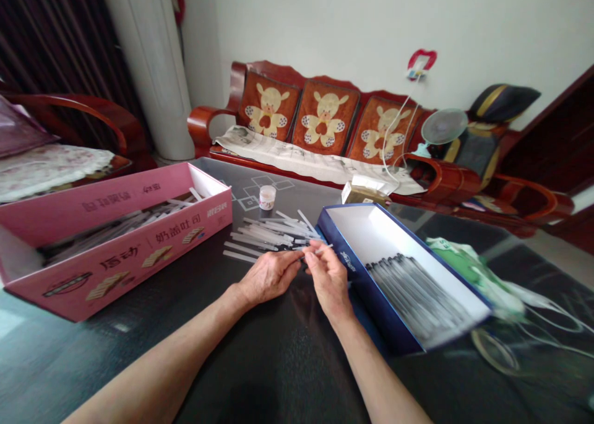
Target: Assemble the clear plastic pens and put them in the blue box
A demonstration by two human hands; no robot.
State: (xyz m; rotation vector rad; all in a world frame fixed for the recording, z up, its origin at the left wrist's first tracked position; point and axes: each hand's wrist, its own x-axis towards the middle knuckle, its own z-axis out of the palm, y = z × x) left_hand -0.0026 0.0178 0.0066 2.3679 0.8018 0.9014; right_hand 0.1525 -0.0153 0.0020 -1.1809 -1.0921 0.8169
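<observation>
Over the dark table, my left hand (pixel 271 276) and my right hand (pixel 328 280) meet with fingertips pinched. Between them is a slim pale tube (pixel 328 247), its end showing past the right fingers; most of it is hidden by them. Just beyond the hands lies a loose pile of whitish tubes (pixel 264 231), some with dark parts among them. To the right, a blue box (pixel 341 238) with a white inside holds a row of grey, pen-like sticks (pixel 413 294) with dark ends. On the left, a long pink box (pixel 162 241) contains many more thin sticks (pixel 125 229).
A small white tub (pixel 267 197) stands behind the pile. A tissue pack (pixel 364 190) sits behind the blue box. Right of that box lie a green and white bag (pixel 477 275) and white cables (pixel 552 315). A wooden sofa (pixel 211 121) is beyond the table.
</observation>
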